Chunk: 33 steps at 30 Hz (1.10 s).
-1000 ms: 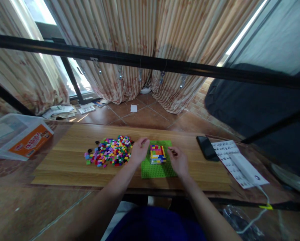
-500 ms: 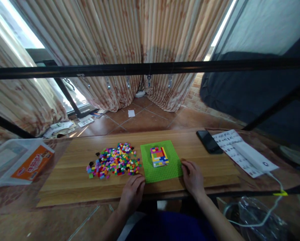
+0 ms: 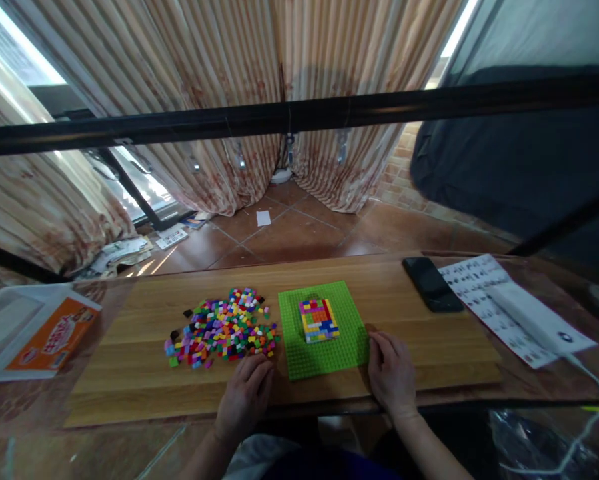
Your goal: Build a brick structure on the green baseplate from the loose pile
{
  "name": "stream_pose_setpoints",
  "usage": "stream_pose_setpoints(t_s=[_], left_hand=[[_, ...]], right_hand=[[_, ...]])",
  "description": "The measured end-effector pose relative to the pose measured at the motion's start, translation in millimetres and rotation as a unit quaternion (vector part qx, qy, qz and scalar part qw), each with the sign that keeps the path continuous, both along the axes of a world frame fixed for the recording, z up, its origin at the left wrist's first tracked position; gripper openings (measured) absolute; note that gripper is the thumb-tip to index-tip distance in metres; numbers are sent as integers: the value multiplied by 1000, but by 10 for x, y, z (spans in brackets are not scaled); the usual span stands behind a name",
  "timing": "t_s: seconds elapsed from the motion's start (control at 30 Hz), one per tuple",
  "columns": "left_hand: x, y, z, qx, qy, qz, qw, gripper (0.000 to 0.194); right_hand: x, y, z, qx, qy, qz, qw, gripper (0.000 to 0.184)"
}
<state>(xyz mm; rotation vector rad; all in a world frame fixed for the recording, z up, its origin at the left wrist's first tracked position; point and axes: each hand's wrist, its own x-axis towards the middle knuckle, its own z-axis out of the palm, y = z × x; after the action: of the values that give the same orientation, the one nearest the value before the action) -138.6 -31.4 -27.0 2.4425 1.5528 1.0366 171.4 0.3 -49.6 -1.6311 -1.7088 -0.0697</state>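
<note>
A small block of stacked toy bricks (image 3: 319,321), multicoloured with a red and orange middle, sits on the green baseplate (image 3: 349,317). Left of the plate lies a loose pile of small toy bricks (image 3: 224,327) in many colours. My left hand (image 3: 249,385) rests at the pile's front right edge, fingers curled together; whatever they may hold is hidden. At the plate's right edge, my right hand (image 3: 392,370) lies on the wooden board with its fingers curled in. Its fingertips are beside the plate, and I cannot see what is in them.
A black phone (image 3: 433,285) lies on the right of the wooden board (image 3: 144,387). Beyond it are a printed sheet (image 3: 472,273) and a white device with a cable. A clear plastic box (image 3: 34,297) with an orange label stands at the left. A black bar (image 3: 179,123) crosses behind.
My left hand has moved left, from the baseplate's front left corner to the pile's edge. My right hand stays by the plate's right edge. The camera view has shifted slightly.
</note>
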Motion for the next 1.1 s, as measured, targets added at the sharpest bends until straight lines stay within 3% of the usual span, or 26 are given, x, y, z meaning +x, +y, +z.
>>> stream_pose_setpoints(t_s=[0.3, 0.63, 1.1], left_hand=[[27, 142, 56, -17, 32, 15, 999, 13], [52, 112, 62, -40, 43, 28, 998, 12], [-31, 230, -41, 31, 37, 0, 999, 13]], right_hand=[[-19, 97, -15, -5, -24, -11, 1000, 24], [-3, 107, -18, -17, 15, -11, 1000, 25], [-99, 163, 104, -47, 15, -27, 998, 26]])
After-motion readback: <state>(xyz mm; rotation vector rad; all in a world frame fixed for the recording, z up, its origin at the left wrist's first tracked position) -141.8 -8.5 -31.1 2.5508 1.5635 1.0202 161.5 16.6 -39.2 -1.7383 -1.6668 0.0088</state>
